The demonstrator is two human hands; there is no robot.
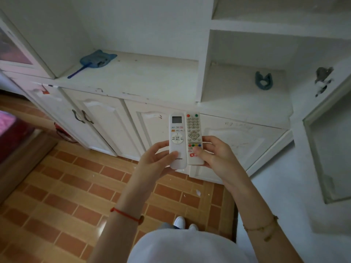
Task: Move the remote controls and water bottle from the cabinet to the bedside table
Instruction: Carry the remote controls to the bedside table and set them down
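Observation:
Two white remote controls are held side by side in front of the white cabinet [133, 80]. The air-conditioner remote [177, 135], with a small screen at its top, is gripped at its lower end by my left hand [155, 160]. Touching it on the right is the TV remote [193, 133], with many grey buttons and red and green ones on top; my right hand [216, 156] grips its lower end. Both remotes point away from me, above the cabinet doors. No water bottle or bedside table is in view.
A blue fly swatter [95, 60] lies on the cabinet top at the left. A blue-grey cloth item [263, 81] sits in the open shelf on the right. An open glass door [328, 141] stands at the right. A pink bed edge [11, 133] shows at far left, over tiled floor [66, 186].

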